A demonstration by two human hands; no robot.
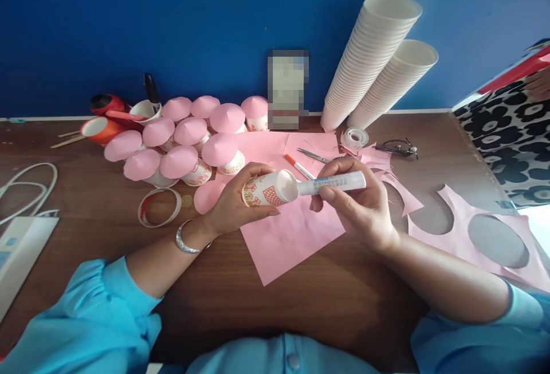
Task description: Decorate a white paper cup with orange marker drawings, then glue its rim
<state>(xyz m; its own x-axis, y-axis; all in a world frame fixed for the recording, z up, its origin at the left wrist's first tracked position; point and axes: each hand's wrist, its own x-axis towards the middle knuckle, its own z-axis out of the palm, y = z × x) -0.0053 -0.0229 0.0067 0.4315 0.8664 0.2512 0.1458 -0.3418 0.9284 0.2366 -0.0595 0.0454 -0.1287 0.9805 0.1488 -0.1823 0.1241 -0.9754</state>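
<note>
My left hand [234, 199] is wrapped round a white paper cup [270, 188] with red and yellow drawings on its side. The cup lies tilted, its closed-looking pale end facing right. In my right hand [358, 208] is a white glue pen [344, 182] with printed text, its tip touching or very near the cup's rim. Beneath both hands lies a pink paper sheet [275, 248]. Left of them stand several decorated cups [198, 173] topped with pink paper cones [179, 161]. One more pink cone [206, 197] rests by my left wrist.
Two tall stacks of paper cups [373, 53] lean at the back right. Scissors [313, 155], an orange-capped pen [296, 165], a tape roll [354, 138] and pink offcuts [455, 231] lie on the table. A cardboard-like ring [160, 208] and a white power strip [26, 248] are at the left.
</note>
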